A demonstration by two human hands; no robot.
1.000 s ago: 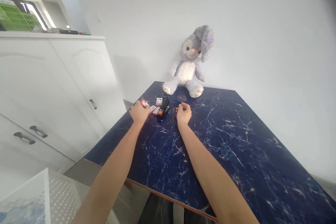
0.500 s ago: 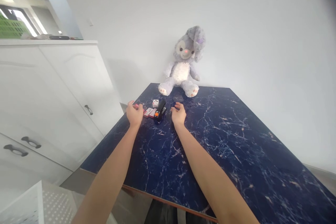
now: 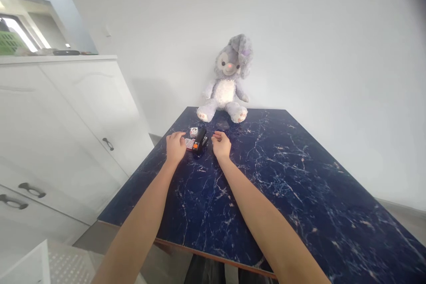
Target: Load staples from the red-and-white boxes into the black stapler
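My left hand [image 3: 175, 146] rests knuckles-up on the dark blue marble table [image 3: 266, 177], fingers curled; what they hold is hidden. Its fingertips touch a small pink-red box [image 3: 189, 143]. Just right of that box lies a black stapler with an orange mark [image 3: 199, 140], and a small white box [image 3: 193, 132] sits behind them. My right hand [image 3: 221, 144] lies on the other side of the stapler, a few centimetres away, fingers bent into a loose fist. I cannot see what is inside it.
A grey and white plush rabbit [image 3: 226, 84] sits at the table's far edge against the white wall. A white cabinet with dark handles [image 3: 66, 120] stands to the left. A white perforated bin [image 3: 40, 266] is at the lower left, beside the table's near edge.
The small red box seen in my left hand's fingers a second ago no longer shows. Both hands have drawn closer to the stapler. The view has swung slightly.
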